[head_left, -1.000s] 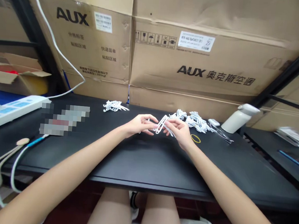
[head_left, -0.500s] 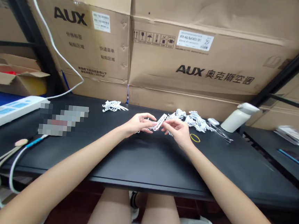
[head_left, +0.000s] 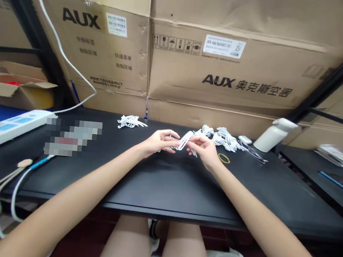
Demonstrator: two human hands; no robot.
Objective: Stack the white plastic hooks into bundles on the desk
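Note:
In front of me, above the black table, a thin white looped piece [head_left: 185, 141] is held between my two hands. It looks like a few slim strips or wires folded side by side; its exact kind is too small to tell. My left hand [head_left: 158, 141] has thumb and fingertips curved around its left end. My right hand [head_left: 203, 148] pinches its right side between thumb and forefinger. More white ends stick out under both hands, partly hidden. Just beyond my right hand lies a pile of similar white pieces [head_left: 226, 139]. A yellow rubber band [head_left: 224, 158] rests beside that hand.
A smaller white bunch [head_left: 130, 121] lies at the back left of the table [head_left: 166, 192]. At right stand a white bottle [head_left: 274, 135] and glasses [head_left: 255, 154]. A power strip [head_left: 15, 129] and cables occupy the left. Large cardboard boxes [head_left: 175, 81] wall off the back.
The white looped piece shows wider between my fingertips, with more strands visible. My right fingers have shifted slightly; both arms stay almost in place.

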